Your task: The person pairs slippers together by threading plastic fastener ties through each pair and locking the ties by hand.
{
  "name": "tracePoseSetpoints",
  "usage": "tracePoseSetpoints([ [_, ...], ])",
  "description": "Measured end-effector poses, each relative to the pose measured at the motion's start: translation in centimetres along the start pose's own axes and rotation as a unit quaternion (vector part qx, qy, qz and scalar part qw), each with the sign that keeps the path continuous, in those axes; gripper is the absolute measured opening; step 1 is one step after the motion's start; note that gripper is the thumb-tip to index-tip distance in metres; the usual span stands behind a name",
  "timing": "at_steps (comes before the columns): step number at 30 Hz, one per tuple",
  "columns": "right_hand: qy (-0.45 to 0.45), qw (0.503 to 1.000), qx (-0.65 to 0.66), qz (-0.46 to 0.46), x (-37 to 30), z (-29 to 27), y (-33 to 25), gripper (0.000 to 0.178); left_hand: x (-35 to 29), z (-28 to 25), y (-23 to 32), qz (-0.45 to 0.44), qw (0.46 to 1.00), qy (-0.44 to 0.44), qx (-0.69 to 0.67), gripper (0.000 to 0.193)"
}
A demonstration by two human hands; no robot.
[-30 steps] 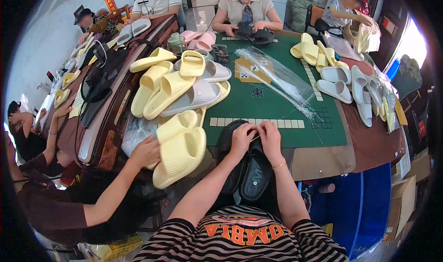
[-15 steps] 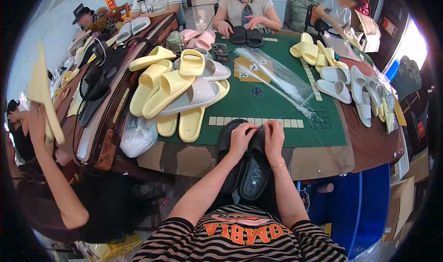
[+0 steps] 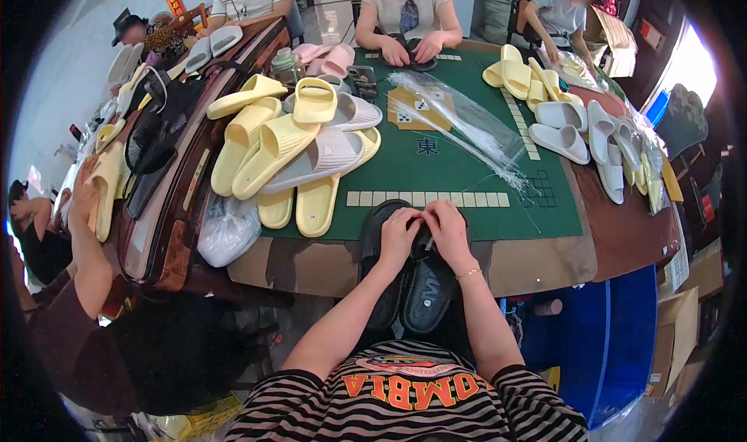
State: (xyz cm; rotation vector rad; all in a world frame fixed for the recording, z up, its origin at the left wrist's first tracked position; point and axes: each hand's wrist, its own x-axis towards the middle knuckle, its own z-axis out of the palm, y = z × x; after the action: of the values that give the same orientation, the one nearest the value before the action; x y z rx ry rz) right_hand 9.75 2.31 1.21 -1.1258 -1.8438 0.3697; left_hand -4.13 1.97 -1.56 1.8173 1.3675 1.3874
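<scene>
While the left hand [image 3: 398, 238] and right hand [image 3: 447, 230] meet at curled fingertips, whether clasping anything I cannot tell, the black slippers [image 3: 426, 298] sit beneath them, side by side, at the near edge of the table [image 3: 517, 264].

Pink slippers [image 3: 338, 59] lie beside a glass jar [image 3: 286, 66], cardboard boxes [image 3: 672, 335] near a blue bin [image 3: 574, 364].

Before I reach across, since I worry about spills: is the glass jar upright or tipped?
Upright: the glass jar stands with its neck uppermost, beyond the yellow slides.
</scene>
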Motion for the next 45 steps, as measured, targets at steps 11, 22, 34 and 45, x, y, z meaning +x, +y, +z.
tracePoseSetpoints([
  [11,0.036,0.998,-0.005,0.06,0.0,0.5,1.1,0.01,-0.2,-0.3,0.5,-0.025,0.999,0.0,-0.032,0.011],
  [22,-0.051,0.997,0.019,0.047,-2.1,0.1,-2.7,0.01,-3.4,-2.3,1.6,-0.048,0.999,0.009,0.0,0.01],
  [34,0.016,1.0,0.009,-0.001,-1.9,0.7,-2.5,0.01,-3.5,-2.5,1.8,-0.06,0.998,0.014,-0.008,0.01],
  [45,0.022,1.0,-0.006,-0.005,-2.3,0.7,-2.5,0.011,-3.7,-2.3,1.6,-0.046,0.999,0.018,0.002,0.012],
])
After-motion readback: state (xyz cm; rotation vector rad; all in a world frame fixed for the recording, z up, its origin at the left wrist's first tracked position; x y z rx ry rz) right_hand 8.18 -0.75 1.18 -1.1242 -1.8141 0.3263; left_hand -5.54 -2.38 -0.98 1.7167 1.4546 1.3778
